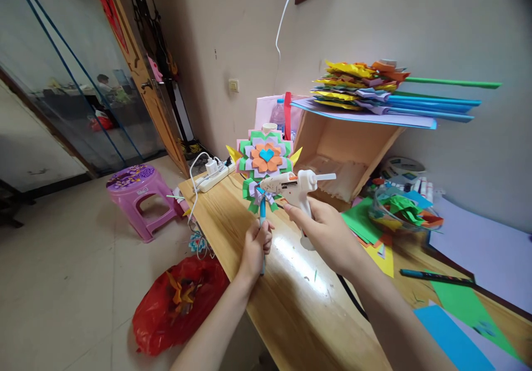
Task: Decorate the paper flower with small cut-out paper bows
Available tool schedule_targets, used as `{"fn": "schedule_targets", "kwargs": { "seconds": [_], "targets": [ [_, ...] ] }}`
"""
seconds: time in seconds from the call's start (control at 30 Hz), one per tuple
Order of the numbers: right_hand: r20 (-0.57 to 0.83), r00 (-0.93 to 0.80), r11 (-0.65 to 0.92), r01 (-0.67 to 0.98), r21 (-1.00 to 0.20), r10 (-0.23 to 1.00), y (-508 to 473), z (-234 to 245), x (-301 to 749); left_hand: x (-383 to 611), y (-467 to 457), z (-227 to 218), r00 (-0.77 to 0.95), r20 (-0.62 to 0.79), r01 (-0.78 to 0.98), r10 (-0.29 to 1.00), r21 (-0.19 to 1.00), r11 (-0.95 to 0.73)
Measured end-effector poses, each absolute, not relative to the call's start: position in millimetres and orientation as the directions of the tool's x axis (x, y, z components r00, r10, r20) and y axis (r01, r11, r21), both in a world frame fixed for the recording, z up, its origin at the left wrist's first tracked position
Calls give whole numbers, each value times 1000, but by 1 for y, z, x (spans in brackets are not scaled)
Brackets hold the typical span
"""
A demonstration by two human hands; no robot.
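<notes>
My left hand [253, 252] is closed around the blue stick [262, 216] of a layered paper flower [266, 157], held upright over the table. The flower has pink, green, lilac and orange layers with a blue heart in the middle and yellow points at its sides. Below it on the stick sits a smaller green and lilac paper piece [249, 193]. My right hand [328, 229] grips a white hot glue gun [296, 187] by its handle, a glue stick poking out of its back. Its nozzle is at the small paper piece, near the stick's top; whether it touches is unclear.
A wooden box [347, 143] carries stacked paper flowers [357, 85] on sticks. Right lie a bowl of paper scraps [403, 210], coloured sheets [453, 338] and a dark pen [436, 277]. A power strip [216, 177] sits at the table's far left; a red bag [166, 315] and pink stool [141, 199] are on the floor.
</notes>
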State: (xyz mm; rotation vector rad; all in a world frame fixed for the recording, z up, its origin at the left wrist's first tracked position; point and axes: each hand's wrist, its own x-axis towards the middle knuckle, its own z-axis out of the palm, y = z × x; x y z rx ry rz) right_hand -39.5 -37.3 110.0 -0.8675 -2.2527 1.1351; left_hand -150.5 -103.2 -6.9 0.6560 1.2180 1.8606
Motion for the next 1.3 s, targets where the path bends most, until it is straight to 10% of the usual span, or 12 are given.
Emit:
{"fn": "schedule_targets", "kwargs": {
  "seconds": [1.3],
  "targets": [
    [69,-726,540,441,-717,685,-31,116,-29,-152,-102,-6,-549,-32,-368,835,906,-207]
  ]
}}
